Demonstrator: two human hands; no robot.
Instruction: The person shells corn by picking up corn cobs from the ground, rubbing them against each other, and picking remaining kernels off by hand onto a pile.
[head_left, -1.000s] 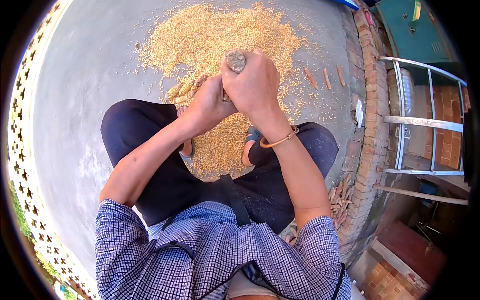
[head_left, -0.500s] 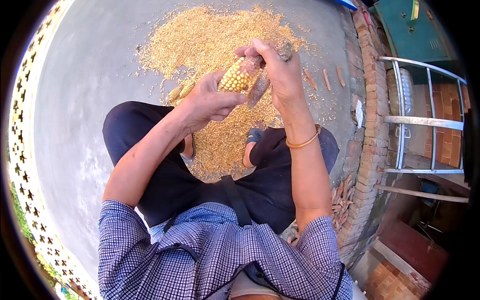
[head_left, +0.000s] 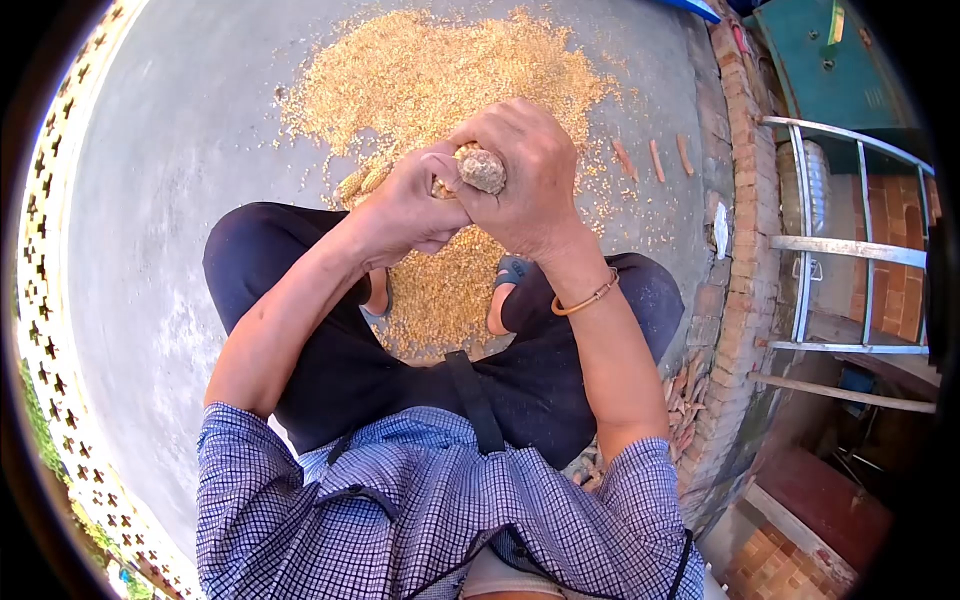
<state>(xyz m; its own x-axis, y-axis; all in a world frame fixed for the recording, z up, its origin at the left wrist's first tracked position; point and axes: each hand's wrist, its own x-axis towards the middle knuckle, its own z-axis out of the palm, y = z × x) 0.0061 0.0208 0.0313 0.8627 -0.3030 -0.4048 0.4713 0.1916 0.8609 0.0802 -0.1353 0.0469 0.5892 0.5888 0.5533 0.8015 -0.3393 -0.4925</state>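
Over loose kernels [head_left: 430, 75]: right fingers [head_left: 505, 122] curled tight round cob [head_left: 483, 172]; left fingers [head_left: 433, 172] wrapped close about yellow ear [head_left: 441, 188].

grey flr [head_left: 150, 300] w/ kernels [head_left: 440, 70], cobs [head_left: 657, 160]

Bright daylight for you. Patterned wall [head_left: 58, 300] at 9 o'clock near-white, overexposed. Metal railing [head_left: 850, 248] at 3 o'clock glints and bows, fisheye. Dim patch around 4 o'clock, detail murky. Black vignette fills your corners. Kernels [head_left: 430, 75] toward 12 look pale, washed.
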